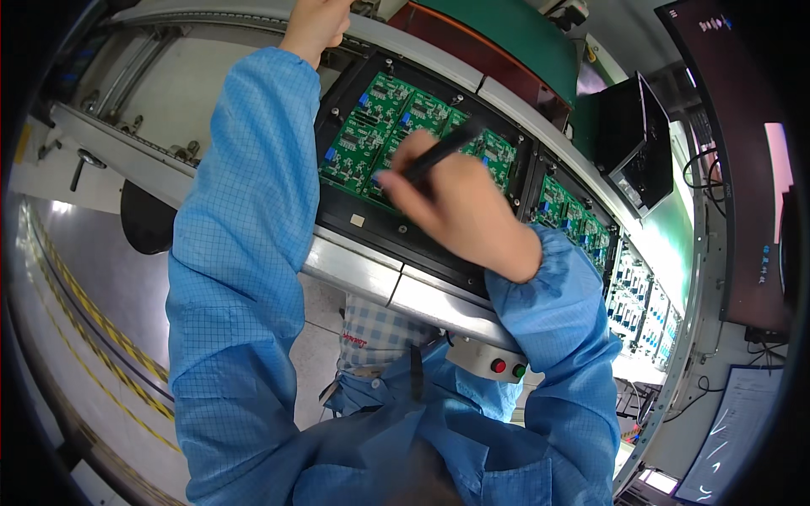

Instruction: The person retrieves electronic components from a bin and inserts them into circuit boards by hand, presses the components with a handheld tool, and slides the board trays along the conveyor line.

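A black pen is gripped in my right hand, held at a slant over a green circuit board panel. The hand and pen are slightly blurred and hide the middle of the panel. Chips and blue parts dot the green boards, which lie in a black carrier frame. Up by the frame's far left corner, my left hand has its fingers curled. The picture's upper edge cuts part of it off, so whatever it may hold is out of sight.
Further right along the metal rail, a second carrier holds more boards. A green-topped machine stands behind. At right are a black monitor and a large screen. A box with red and green buttons hangs at the near side.
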